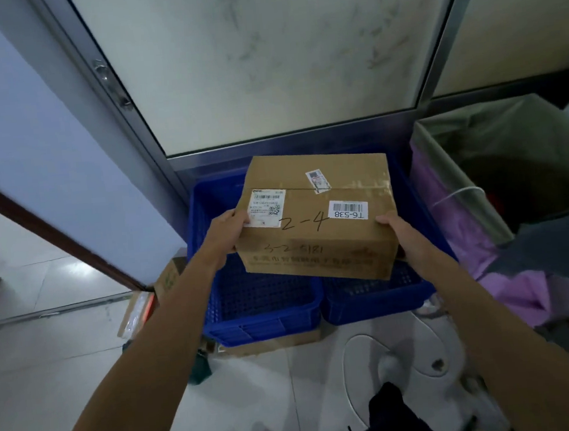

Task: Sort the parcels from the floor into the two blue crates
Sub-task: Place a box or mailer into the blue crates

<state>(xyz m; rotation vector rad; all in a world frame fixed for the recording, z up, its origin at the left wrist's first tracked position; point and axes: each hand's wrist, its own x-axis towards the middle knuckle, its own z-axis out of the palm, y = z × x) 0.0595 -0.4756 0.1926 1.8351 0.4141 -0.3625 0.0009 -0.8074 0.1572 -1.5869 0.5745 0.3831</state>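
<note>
My left hand [227, 230] and right hand [407, 237] clamp opposite ends of the labelled brown cardboard box [315, 233], held above the two blue perforated plastic crates [261, 322], straddling their shared rims. Lowered here, it would likely catch both rims and tip; the side-only grip may slip.

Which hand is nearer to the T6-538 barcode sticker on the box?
Right. The right hand grips the cardboard box corner just beside the T6-538 sticker; the left hand holds the far end, thumb on the shipping label.
</note>
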